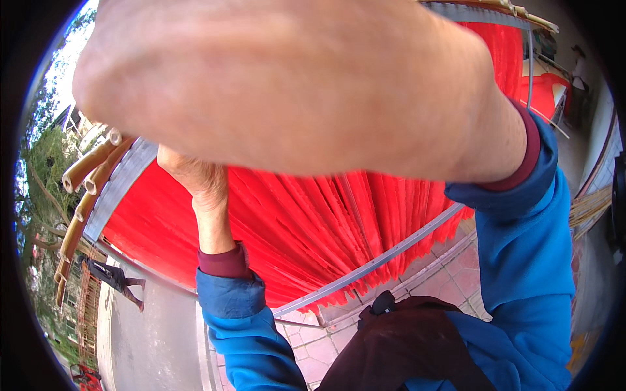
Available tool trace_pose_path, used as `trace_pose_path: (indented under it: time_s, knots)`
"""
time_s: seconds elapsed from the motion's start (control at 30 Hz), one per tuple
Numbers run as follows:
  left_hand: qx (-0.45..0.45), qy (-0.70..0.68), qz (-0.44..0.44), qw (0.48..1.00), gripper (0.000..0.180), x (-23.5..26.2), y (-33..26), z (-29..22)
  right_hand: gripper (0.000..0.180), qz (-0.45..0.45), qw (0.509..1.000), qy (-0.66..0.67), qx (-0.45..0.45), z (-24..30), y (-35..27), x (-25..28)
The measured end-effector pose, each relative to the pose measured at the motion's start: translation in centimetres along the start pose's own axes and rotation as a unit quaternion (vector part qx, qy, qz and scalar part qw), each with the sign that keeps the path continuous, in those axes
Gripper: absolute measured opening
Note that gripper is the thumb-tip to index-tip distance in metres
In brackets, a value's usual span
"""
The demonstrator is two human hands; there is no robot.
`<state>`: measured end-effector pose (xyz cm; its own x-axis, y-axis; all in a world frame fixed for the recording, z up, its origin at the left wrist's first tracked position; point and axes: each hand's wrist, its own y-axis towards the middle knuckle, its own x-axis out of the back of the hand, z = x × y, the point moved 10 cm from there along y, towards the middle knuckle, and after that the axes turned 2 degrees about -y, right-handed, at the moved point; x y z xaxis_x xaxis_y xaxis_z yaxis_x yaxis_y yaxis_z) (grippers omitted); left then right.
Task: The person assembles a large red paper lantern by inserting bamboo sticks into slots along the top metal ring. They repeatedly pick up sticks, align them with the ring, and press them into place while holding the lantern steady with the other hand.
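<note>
The right hand (287,85) blocks the view (grip unseen), and the left hand (192,173) reaches up into red strips (306,228); a hard tug could tear them.

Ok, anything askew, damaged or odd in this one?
Mainly the view: the right hand sits so close to the camera that it hides most of the red strips on the frame. The left hand reaches up among them. No damage shows.

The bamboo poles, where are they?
In the head view, the bamboo poles run along the left edge of the red hanging strips, just left of the person's left hand.
</note>
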<state>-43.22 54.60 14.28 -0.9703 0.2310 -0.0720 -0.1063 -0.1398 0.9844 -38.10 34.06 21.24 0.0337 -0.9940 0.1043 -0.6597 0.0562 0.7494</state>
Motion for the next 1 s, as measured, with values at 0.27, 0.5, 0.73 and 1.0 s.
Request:
trace_pose_path:
  time_s: [0.27,0.5,0.73,1.0]
  knots:
    - [-0.036,0.156,0.006,0.987,0.035,0.9,2.1,-3.2,0.009,0.012,1.000,-0.004,0.013,0.2,1.5,-1.0]
    - [-0.046,0.115,0.001,0.992,0.036,0.3,2.1,-3.4,0.008,0.031,0.998,-0.047,0.020,0.8,2.0,-0.6]
    - [-0.014,0.103,0.044,0.994,0.034,0.8,1.5,-1.7,0.012,0.026,0.999,-0.013,0.021,2.7,3.2,-1.0]
    - [-0.036,0.166,0.053,0.984,0.032,2.2,1.3,-2.0,0.015,0.049,0.999,0.015,-0.003,3.0,4.4,-3.6]
